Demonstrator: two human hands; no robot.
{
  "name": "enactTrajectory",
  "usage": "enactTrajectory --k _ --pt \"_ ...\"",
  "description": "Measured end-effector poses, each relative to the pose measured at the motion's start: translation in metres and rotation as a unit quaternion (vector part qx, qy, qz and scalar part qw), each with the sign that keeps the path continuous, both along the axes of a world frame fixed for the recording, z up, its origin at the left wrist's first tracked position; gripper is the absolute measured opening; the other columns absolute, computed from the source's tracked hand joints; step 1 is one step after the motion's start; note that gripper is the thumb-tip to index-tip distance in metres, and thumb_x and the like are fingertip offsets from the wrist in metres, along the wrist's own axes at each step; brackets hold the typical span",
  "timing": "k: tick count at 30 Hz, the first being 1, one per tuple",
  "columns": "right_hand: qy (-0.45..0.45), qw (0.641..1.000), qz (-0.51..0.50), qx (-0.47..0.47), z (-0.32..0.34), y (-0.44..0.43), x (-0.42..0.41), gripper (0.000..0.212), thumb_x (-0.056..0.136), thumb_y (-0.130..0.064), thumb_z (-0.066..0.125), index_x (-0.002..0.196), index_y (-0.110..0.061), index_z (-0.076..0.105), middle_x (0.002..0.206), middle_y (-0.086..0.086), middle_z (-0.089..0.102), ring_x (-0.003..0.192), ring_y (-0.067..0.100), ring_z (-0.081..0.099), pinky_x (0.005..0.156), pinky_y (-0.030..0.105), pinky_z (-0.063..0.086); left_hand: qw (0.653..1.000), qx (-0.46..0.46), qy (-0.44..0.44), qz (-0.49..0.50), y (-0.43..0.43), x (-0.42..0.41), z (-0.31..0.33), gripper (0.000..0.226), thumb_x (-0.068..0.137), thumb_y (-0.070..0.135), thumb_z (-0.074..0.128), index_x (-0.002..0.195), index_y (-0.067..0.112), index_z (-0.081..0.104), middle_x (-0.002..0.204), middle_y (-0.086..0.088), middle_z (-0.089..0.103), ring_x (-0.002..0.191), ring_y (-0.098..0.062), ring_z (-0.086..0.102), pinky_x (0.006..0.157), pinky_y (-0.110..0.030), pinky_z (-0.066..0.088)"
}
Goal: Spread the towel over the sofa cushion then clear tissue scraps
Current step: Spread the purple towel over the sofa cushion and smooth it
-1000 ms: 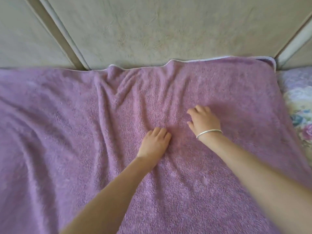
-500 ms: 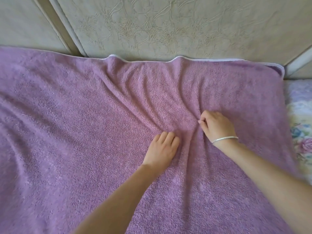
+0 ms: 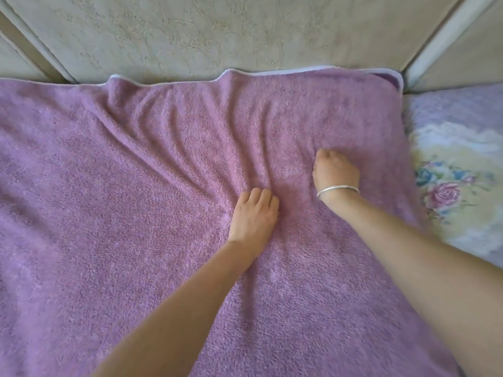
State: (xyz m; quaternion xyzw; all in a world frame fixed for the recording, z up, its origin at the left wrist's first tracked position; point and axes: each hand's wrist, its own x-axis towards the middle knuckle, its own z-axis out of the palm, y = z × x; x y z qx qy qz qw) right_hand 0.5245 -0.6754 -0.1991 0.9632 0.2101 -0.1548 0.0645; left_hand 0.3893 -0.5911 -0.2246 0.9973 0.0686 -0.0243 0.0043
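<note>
A fluffy purple towel (image 3: 130, 219) lies spread over the sofa cushion and covers most of the view. Its white-edged far hem runs along the foot of the backrest. Creases fan out from the middle toward the back. My left hand (image 3: 253, 216) lies palm down on the towel at the centre, fingers together and flat. My right hand (image 3: 336, 170), with a thin silver bracelet at the wrist, is a little farther back and to the right. Its fingers are curled down into the towel, bunching the cloth. No tissue scraps are in sight.
The beige textured sofa backrest (image 3: 217, 36) rises right behind the towel, with seams at both sides. To the right of the towel lies a floral lilac-and-yellow cover (image 3: 457, 172) on the neighbouring seat.
My right hand has gone from flat on the towel to curled and gripping it, and it has shifted right. The creases between the hands have deepened. The left hand has stayed pressed in place.
</note>
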Motion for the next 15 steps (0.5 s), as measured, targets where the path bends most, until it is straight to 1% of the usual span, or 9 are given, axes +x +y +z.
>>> enactTrajectory --k 2,3,4,6,7,8,10,12,15 --pt "0.010 1.000 0.019 0.001 0.000 -0.005 0.000 0.030 0.097 -0.002 0.033 0.124 0.005 0.044 0.128 0.021 0.052 0.120 0.033 0.050 0.087 0.044 0.047 1.000 0.015 -0.011 -0.001 -0.002 -0.001 -0.006 0.016 0.061 0.027 0.078 0.062 0.018 0.064 0.063 0.002 0.062 0.058 -0.016 0.060 0.055 -0.022 0.048" --pt "0.012 1.000 0.018 0.006 0.001 -0.009 0.002 0.030 0.098 -0.002 0.033 0.125 0.004 0.044 0.129 0.022 0.051 0.121 0.033 0.050 0.087 0.044 0.047 1.000 0.013 -0.024 0.007 -0.007 0.000 -0.004 0.013 0.071 0.029 0.066 0.063 0.019 0.064 0.064 0.003 0.061 0.058 -0.015 0.060 0.057 -0.023 0.048" --pt "0.010 1.000 0.013 0.012 0.002 -0.014 0.004 0.030 0.098 -0.002 0.032 0.124 0.004 0.044 0.128 0.022 0.051 0.121 0.033 0.049 0.087 0.045 0.047 0.999 0.007 -0.032 0.013 -0.012 0.002 0.000 0.021 0.079 0.029 0.051 0.066 0.019 0.065 0.067 0.003 0.062 0.061 -0.015 0.060 0.059 -0.024 0.049" --pt "0.002 1.000 -0.003 0.023 0.004 -0.023 0.008 0.029 0.098 -0.002 0.033 0.123 0.004 0.045 0.127 0.022 0.053 0.120 0.034 0.051 0.087 0.045 0.048 0.999 -0.020 0.010 0.029 -0.021 0.004 0.010 0.033 0.090 0.026 0.034 0.086 0.014 0.065 0.085 0.000 0.062 0.078 -0.018 0.061 0.072 -0.028 0.049" --pt "0.004 0.999 -0.014 0.036 0.006 -0.028 0.010 0.028 0.098 -0.003 0.034 0.122 0.003 0.046 0.126 0.022 0.054 0.119 0.034 0.052 0.086 0.045 0.048 0.999 -0.027 0.038 0.028 -0.026 0.004 0.009 0.032 0.095 0.025 0.032 0.098 0.011 0.061 0.096 -0.002 0.060 0.090 -0.021 0.059 0.081 -0.031 0.047" --pt "0.013 0.998 -0.027 0.056 0.008 -0.032 0.012 0.026 0.099 -0.006 0.036 0.121 0.002 0.047 0.125 0.021 0.055 0.118 0.034 0.053 0.086 0.045 0.048 0.997 -0.039 0.054 0.034 -0.029 0.005 0.011 0.030 0.097 0.025 0.033 0.103 0.010 0.058 0.101 -0.004 0.058 0.096 -0.023 0.057 0.085 -0.033 0.045" --pt "0.049 0.993 -0.048 0.099 0.013 -0.040 0.014 0.026 0.099 -0.015 0.039 0.118 -0.001 0.049 0.124 0.019 0.055 0.115 0.035 0.055 0.085 0.044 0.047 0.996 -0.044 0.042 0.067 -0.031 0.004 0.017 0.028 0.089 0.029 0.041 0.087 0.011 0.062 0.085 -0.003 0.064 0.079 -0.023 0.062 0.070 -0.032 0.050" --pt "0.065 0.989 -0.062 0.119 0.019 -0.058 0.014 0.028 0.097 -0.022 0.043 0.116 -0.002 0.050 0.123 0.018 0.056 0.112 0.035 0.056 0.084 0.042 0.047 0.997 -0.035 0.031 0.059 -0.037 0.004 0.018 0.029 0.080 0.034 0.044 0.072 0.015 0.064 0.069 -0.001 0.063 0.062 -0.020 0.061 0.057 -0.026 0.049" --pt "0.050 0.991 -0.093 0.088 0.023 -0.099 0.009 0.034 0.095 -0.027 0.048 0.117 -0.001 0.051 0.122 0.019 0.056 0.110 0.035 0.058 0.084 0.040 0.047 0.997 -0.071 0.019 0.004 -0.065 0.001 0.033 0.036 0.077 0.040 0.037 0.071 0.017 0.064 0.068 0.002 0.062 0.060 -0.018 0.060 0.057 -0.024 0.048"
